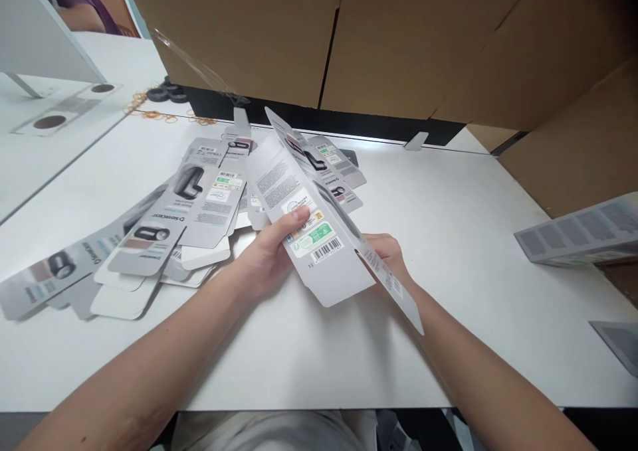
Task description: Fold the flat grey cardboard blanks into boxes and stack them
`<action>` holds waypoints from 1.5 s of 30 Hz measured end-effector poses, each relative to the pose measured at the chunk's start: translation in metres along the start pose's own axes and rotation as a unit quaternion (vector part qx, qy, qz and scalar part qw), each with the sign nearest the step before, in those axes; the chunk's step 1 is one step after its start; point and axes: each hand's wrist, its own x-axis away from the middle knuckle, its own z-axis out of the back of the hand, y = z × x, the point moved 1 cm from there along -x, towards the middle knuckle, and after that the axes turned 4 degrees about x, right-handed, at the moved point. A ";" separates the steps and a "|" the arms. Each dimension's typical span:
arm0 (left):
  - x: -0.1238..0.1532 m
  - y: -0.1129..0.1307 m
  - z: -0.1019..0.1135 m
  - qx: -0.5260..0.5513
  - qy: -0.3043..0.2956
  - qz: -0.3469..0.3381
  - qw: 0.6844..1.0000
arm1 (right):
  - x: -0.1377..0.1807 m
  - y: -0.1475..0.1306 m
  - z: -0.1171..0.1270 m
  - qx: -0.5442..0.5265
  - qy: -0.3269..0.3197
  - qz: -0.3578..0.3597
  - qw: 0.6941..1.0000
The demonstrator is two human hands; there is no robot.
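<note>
A grey-white printed carton (319,228), partly unfolded, is tilted above the white table in front of me. My left hand (266,255) is closed on its left edge, with the thumb pressed on the panel that bears a green label and a barcode. On the right side my right hand (391,255) is closed against the carton's other panel; part of its fingers is hidden behind the cardboard. A heap of flat cartons (172,215), printed with a dark device, lies spread to the left of my left hand. More flat cartons (339,162) lie behind the held one.
Tall brown cardboard (399,46) stands along the table's back. Rubber bands (154,115) and black round pieces (167,92) lie at back left. At right are a printed box (583,232) and another grey printed piece (618,345). A person's arm (82,16) shows at top left.
</note>
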 end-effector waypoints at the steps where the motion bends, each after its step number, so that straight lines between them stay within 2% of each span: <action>1: 0.000 -0.001 0.002 -0.003 -0.006 0.003 1.000 | 0.000 -0.001 0.000 -0.012 0.005 -0.015 1.000; 5: 0.000 -0.006 0.012 -0.025 -0.037 0.002 0.999 | 0.002 -0.004 0.001 -0.077 0.028 -0.097 0.992; 9: 0.000 -0.007 0.011 -0.057 -0.096 -0.058 0.992 | 0.002 -0.005 0.006 -0.125 0.027 -0.125 0.984; 12: 0.001 -0.005 0.002 -0.054 -0.162 -0.064 0.983 | 0.001 -0.006 0.006 -0.172 -0.034 -0.150 0.973; 15: 0.003 -0.002 -0.004 -0.028 -0.184 -0.017 0.982 | 0.003 -0.008 0.001 -0.215 -0.095 -0.192 0.953; 18: 0.003 0.001 -0.004 -0.007 -0.148 -0.012 0.989 | 0.005 -0.008 -0.003 -0.211 -0.109 -0.200 0.950; 21: -0.002 0.005 0.002 0.030 -0.007 -0.084 0.996 | 0.004 -0.003 0.000 -0.164 -0.090 -0.193 0.963; 24: -0.009 0.010 0.009 0.071 0.133 -0.149 0.977 | 0.002 0.004 0.007 -0.152 -0.017 -0.206 0.966; 26: -0.012 0.013 0.009 0.076 0.172 -0.167 0.968 | 0.001 0.008 0.011 -0.153 0.044 -0.203 0.966; 28: -0.014 0.014 0.007 0.068 0.193 -0.171 0.964 | 0.000 0.009 0.014 -0.131 0.114 -0.171 0.970; 30: -0.014 0.013 0.005 0.055 0.197 -0.161 0.966 | -0.001 0.007 0.015 -0.090 0.163 -0.125 0.975; 32: -0.012 0.010 0.003 0.038 0.184 -0.142 0.972 | -0.002 0.005 0.015 -0.064 0.173 -0.082 0.979; 36: -0.009 0.007 0.003 0.007 0.161 -0.103 0.982 | -0.005 0.002 0.015 -0.078 0.140 -0.032 0.987; 40: -0.009 0.006 0.005 -0.011 0.150 -0.088 0.985 | -0.006 0.004 0.015 -0.096 0.119 -0.026 0.988; 45: -0.011 0.000 0.001 -0.001 0.068 -0.065 0.996 | -0.004 0.004 0.014 -0.094 0.077 -0.019 0.992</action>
